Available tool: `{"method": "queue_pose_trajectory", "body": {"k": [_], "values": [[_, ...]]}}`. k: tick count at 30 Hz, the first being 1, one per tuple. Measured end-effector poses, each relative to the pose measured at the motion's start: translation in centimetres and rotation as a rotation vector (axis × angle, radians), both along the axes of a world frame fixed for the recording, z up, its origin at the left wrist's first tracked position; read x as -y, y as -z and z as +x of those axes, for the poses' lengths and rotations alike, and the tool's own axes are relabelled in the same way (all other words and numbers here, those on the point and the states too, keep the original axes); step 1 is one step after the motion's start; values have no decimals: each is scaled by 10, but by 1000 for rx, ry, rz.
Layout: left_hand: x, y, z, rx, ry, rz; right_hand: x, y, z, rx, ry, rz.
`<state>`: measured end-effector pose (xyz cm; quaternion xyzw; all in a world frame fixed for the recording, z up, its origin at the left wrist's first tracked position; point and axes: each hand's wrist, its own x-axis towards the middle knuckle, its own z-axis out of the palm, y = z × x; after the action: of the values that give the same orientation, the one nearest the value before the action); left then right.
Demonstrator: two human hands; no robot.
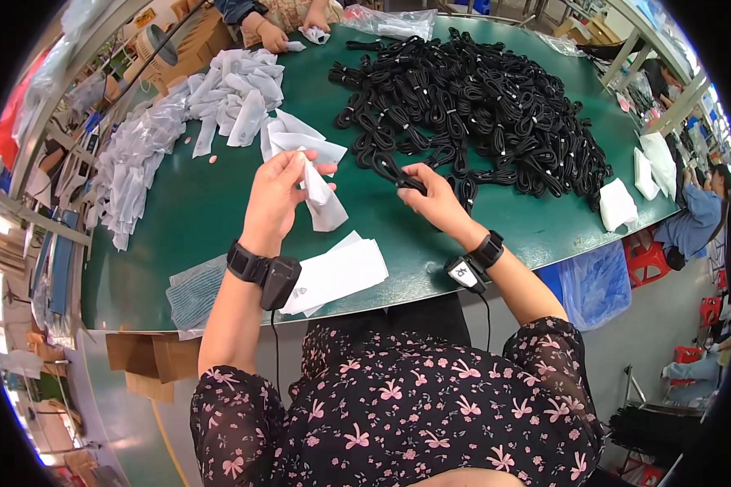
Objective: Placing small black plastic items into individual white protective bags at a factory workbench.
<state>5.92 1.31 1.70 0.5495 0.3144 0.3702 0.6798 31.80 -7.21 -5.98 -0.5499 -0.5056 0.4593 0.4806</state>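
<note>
My left hand (pixel 274 195) pinches a small white translucent bag (pixel 325 207) near its upper end, and the bag's lower part hangs to the right. In my right hand (pixel 440 201) is a coiled black cable (pixel 387 169), gripped at its near end. The cable's far end lies close to a big heap of similar black cable coils (pixel 471 105) on the green table (pixel 219 268). Just beyond my left hand lie loose white bags (pixel 300 134). A stack of flat white bags (pixel 341 272) rests at the near edge, between my forearms.
Filled-looking bags (pixel 138 154) are heaped along the table's left side. At the near left lies a striped grey-blue cloth (pixel 196 292). White pouches (pixel 617 203) sit on the right edge, above a blue plastic-lined bin (pixel 589 284). Another person's hands (pixel 273 37) work at the far edge.
</note>
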Motion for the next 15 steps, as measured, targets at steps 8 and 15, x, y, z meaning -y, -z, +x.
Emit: {"method": "queue_pose_trajectory", "body": {"k": [8,15], "values": [[-3,24,19,-101,-14,55,-2,-51,-53,391,-70,416],[-61,44,-23,-306,-586,582,-15,-41,-47,-183,43,155]]}}
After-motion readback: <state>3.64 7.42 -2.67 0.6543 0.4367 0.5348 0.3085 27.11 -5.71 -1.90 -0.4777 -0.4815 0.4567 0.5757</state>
